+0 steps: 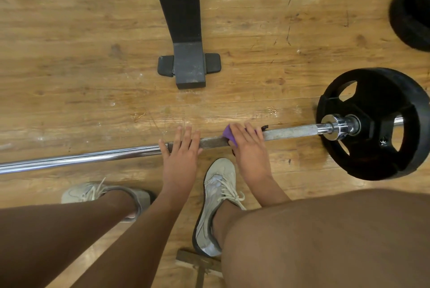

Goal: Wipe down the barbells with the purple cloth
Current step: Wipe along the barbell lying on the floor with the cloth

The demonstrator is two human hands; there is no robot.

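A steel barbell [81, 158] lies across the wooden floor from the left edge to a black weight plate [374, 124] at the right. My left hand [181, 150] rests flat on the bar's rough grey section, fingers straight. Just to its right, my right hand [249, 145] presses a purple cloth [229, 135] onto the bar, fingers wrapped over it. Most of the cloth is hidden under that hand; only a corner shows.
A black rack foot [188, 62] stands on the floor just beyond the bar. Another black plate [411, 13] lies at the far right. My two shoes [216, 197] and legs are close under the bar. A small wooden piece [197, 262] lies near my right foot.
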